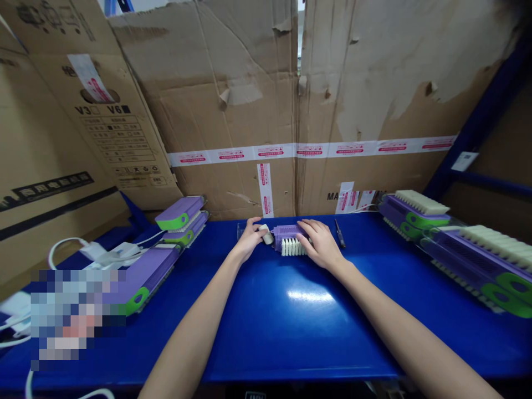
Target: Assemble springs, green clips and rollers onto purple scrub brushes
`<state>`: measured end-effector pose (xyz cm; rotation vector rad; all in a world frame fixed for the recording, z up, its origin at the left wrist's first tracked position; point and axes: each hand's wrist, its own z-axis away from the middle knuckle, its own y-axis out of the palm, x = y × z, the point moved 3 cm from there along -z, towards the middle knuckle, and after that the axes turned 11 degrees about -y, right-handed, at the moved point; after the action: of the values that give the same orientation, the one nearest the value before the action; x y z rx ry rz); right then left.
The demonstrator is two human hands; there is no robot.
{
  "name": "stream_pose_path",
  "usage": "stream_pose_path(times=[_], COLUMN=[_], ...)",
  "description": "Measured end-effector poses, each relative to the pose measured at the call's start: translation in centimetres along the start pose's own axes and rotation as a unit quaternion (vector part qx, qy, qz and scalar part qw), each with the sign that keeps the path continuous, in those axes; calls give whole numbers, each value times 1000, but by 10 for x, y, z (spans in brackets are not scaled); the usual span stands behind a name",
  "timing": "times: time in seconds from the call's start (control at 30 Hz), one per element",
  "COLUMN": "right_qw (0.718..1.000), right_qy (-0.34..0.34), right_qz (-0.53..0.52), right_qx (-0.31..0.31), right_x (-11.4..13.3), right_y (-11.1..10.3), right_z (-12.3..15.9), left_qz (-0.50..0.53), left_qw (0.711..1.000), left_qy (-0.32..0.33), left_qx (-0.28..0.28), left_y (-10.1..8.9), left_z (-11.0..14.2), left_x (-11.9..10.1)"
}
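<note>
A purple brush-like part point(287, 235) with white foam fins along its near side lies on the blue table point(291, 310) at the back centre. My right hand point(319, 243) lies over its right end, fingers curled on it. My left hand point(249, 237) is at its left end, pinching a small cream-white piece point(266, 233) against the part. A clear plastic strip shows under the left hand.
A dark pen point(339, 233) lies just right of my right hand. Purple parts with green ends are stacked at the left point(183, 217) and right point(465, 244). White cables point(70, 249) lie at the far left. Cardboard boxes point(257, 111) wall the back.
</note>
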<state>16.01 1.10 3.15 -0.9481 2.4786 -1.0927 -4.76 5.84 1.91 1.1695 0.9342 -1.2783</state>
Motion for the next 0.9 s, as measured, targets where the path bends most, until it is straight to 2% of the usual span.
stream_pose_path(times=[0.13,0.43,0.57,0.67,0.9], right_qw=[1000,999,999,999,999], right_qy=[13,23,31,34,41], right_qz=[-1,12,17,19,12], right_qx=[8,20,23,22,12], right_x=[-1,0,0,0,0], right_y=[1,1,2,2,3], right_z=[1,0,-1,-1,-2], left_qz=[-21,4,-52,-97,-97], left_qw=[999,998,995,992,992], left_qy=[-4,-24,3,32,65], left_qx=[43,65,87,80,48], left_y=[1,-2,-1,0,1], left_z=[5,5,5,4,2], left_x=[-1,0,-5,-7,-5])
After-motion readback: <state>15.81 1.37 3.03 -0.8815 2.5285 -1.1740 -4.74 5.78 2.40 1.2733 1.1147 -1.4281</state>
